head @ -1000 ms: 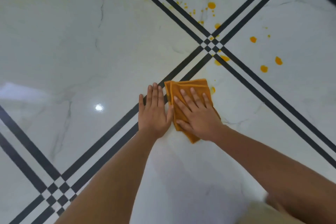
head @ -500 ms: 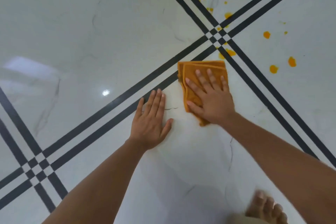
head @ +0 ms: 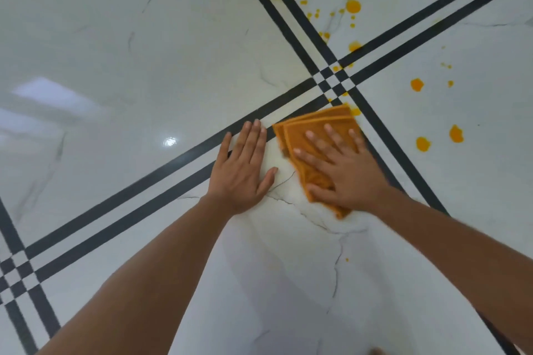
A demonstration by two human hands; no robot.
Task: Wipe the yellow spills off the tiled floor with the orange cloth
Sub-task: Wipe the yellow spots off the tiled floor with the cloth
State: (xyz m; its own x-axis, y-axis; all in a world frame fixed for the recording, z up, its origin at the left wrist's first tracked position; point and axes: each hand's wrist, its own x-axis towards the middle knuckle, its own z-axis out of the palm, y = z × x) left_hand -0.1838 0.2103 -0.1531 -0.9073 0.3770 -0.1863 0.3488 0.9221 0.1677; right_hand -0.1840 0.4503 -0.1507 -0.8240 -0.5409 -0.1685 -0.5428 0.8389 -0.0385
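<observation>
The white tiled floor (head: 115,37), faintly grey-veined, carries paired black stripes (head: 161,173) that meet in a small black-and-white check (head: 331,81) just beyond the orange cloth (head: 305,135). Yellow-orange spills (head: 416,84) speckle the white beyond and right of the cloth. A tiny speck (head: 347,259) nearer than it is perhaps yellow too.

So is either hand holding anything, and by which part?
Nothing is gripped. The right hand presses flat on the near half of the orange cloth; the left hand rests on the floor.

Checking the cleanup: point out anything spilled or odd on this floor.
Yellow spills dot the floor past the black-line crossing and right of it, plus one speck nearer the person. The right hand presses the cloth flat at their edge; the left hand rests flat on bare tile. Nothing looks damaged.
</observation>
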